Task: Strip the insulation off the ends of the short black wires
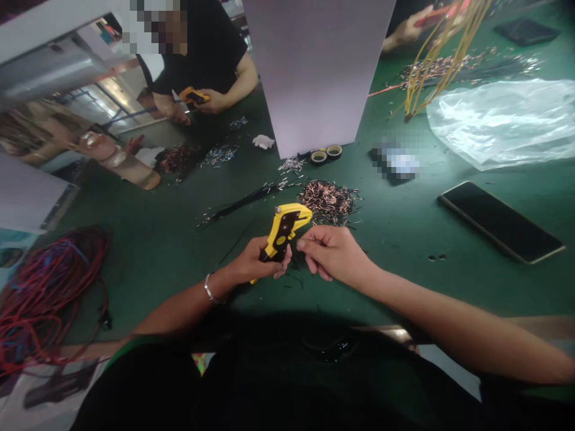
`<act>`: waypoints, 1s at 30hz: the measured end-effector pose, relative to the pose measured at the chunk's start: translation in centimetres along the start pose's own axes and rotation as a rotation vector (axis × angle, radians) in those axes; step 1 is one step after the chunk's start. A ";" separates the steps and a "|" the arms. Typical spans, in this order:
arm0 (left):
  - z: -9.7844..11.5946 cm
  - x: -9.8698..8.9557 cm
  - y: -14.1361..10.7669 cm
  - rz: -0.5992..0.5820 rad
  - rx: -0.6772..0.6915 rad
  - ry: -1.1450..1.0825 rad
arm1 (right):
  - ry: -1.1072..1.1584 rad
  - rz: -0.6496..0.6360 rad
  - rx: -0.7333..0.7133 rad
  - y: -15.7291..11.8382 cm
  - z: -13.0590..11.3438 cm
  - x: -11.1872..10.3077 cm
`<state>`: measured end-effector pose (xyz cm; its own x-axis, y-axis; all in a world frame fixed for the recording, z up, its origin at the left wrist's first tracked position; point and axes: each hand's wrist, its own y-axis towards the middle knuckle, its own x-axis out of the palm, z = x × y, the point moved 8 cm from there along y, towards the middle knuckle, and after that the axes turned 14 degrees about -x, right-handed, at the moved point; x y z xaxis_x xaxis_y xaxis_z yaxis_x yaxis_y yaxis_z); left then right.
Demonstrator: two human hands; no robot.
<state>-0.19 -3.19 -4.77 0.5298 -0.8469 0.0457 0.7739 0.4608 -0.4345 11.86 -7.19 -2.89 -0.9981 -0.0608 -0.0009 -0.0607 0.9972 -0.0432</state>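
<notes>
My left hand (257,261) is wrapped round the handles of a yellow-and-black wire stripper (283,232), its jaw end pointing away from me. Close to the right side of the tool, my right hand (336,252) has thumb and forefinger pinched together; whatever is between them is too small to make out. Just beyond the tool lies a heap of short black wire pieces with bare copper ends (327,200). A bundle of black wires with silvery tips (245,203) stretches out to the left of it. Small dark scraps lie on the green table under my hands.
A tall pale panel (321,72) stands ahead, with tape rolls (333,151) at its foot. A phone (501,221) and plastic bag (507,123) lie right. Red cables (49,287) and a bottle (121,161) are left. A co-worker (211,99) holds a similar tool.
</notes>
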 end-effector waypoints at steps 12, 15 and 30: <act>-1.0 -0.9 -0.2 0.178 -0.026 0.095 | 0.071 0.006 0.031 0.1 0.5 0.1; -1.0 -0.9 -0.2 0.192 -0.036 0.100 | 0.097 0.006 0.045 0.1 0.7 0.2; -1.6 -1.7 0.4 0.376 -0.034 0.033 | 0.104 0.047 0.078 0.1 2.1 0.9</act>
<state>-1.35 -1.95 -6.47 0.7629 -0.6285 -0.1514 0.5153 0.7326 -0.4448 10.94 -7.22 -5.03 -0.9952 -0.0058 0.0982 -0.0179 0.9922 -0.1230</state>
